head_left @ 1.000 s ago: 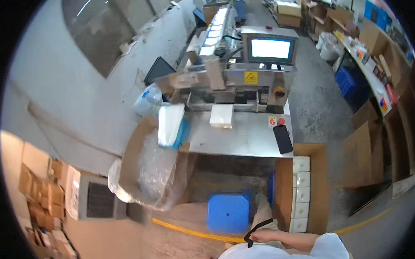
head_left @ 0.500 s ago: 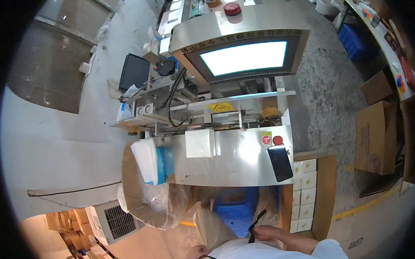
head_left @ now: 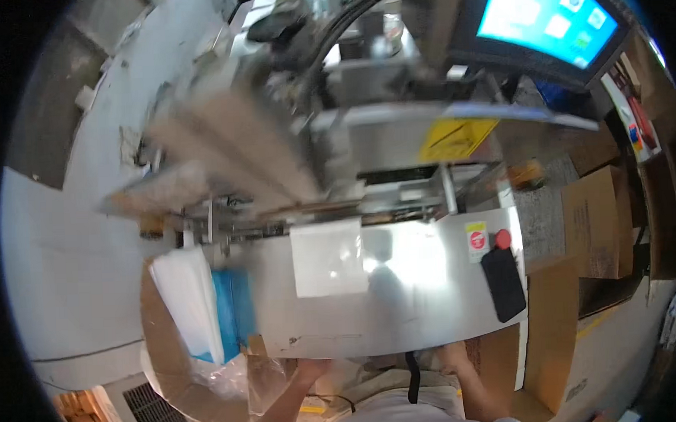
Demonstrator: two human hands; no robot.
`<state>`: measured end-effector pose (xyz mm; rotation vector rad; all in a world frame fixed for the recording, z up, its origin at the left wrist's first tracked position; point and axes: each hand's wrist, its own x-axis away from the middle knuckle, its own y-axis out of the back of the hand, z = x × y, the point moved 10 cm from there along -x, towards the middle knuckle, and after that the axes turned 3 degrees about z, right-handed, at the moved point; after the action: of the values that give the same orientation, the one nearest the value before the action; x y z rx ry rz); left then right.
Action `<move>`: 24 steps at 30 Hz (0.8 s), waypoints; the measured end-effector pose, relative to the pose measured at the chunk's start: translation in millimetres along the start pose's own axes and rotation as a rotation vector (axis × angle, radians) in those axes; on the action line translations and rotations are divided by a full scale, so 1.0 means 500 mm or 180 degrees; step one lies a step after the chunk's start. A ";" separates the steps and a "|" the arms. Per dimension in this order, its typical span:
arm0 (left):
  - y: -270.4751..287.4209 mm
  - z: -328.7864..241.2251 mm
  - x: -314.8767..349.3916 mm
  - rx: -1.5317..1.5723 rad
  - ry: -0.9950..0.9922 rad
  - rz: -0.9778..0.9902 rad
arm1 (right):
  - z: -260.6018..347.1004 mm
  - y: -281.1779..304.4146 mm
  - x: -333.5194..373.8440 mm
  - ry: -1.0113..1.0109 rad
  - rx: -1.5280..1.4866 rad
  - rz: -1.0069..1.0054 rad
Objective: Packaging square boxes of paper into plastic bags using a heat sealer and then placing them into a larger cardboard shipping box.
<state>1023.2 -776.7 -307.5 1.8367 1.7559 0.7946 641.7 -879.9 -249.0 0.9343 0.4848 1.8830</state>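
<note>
Both the left hand (head_left: 311, 370) and right hand (head_left: 452, 356) are at the front edge of the steel worktable (head_left: 423, 312), fingers out of sight, so how far either is closed, or on what, I cannot tell. A white square pack (head_left: 328, 260) lies on top, left of a black smartphone (head_left: 503, 285), apart from both hands.

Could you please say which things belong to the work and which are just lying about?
Probably in use: metal tabletop, near left hand and right hand; white square item on it; machine behind.

Probably lying about: black phone on the tabletop; brown carton, far right.
</note>
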 end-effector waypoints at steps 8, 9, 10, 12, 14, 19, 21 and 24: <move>-0.130 0.019 -0.093 -0.1055 0.1424 0.0558 | -0.112 -0.171 -0.028 0.0102 0.1400 -0.0405; -0.063 0.005 -0.083 -0.1191 0.1247 -0.0210 | -0.049 -0.164 -0.025 0.0304 0.1380 -0.0615; -0.030 0.008 -0.037 -0.1235 0.1259 -0.0298 | 0.006 -0.178 0.017 0.0393 0.1350 -0.0645; -0.021 0.011 -0.022 -0.0964 0.1705 0.0053 | 0.064 -0.142 0.059 0.0516 0.1237 -0.0776; -0.022 0.019 -0.006 -0.1170 0.1648 0.0261 | 0.094 -0.111 0.106 0.0934 0.1518 -0.1072; 0.075 -0.259 -0.035 0.1131 -0.0126 0.1362 | 0.054 -0.025 0.205 0.0620 -0.1086 -0.0168; 0.232 -0.353 -0.064 0.2387 0.0775 0.1080 | 0.115 0.033 0.210 0.0838 -0.1458 -0.0163; 0.452 -0.314 -0.213 0.2273 0.0178 -0.0817 | 0.287 0.112 0.143 0.1247 -0.1885 -0.0161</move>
<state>1076.1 -906.4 -47.6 1.9309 2.4615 0.1080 702.0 -851.9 -92.8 0.1629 0.1494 2.0013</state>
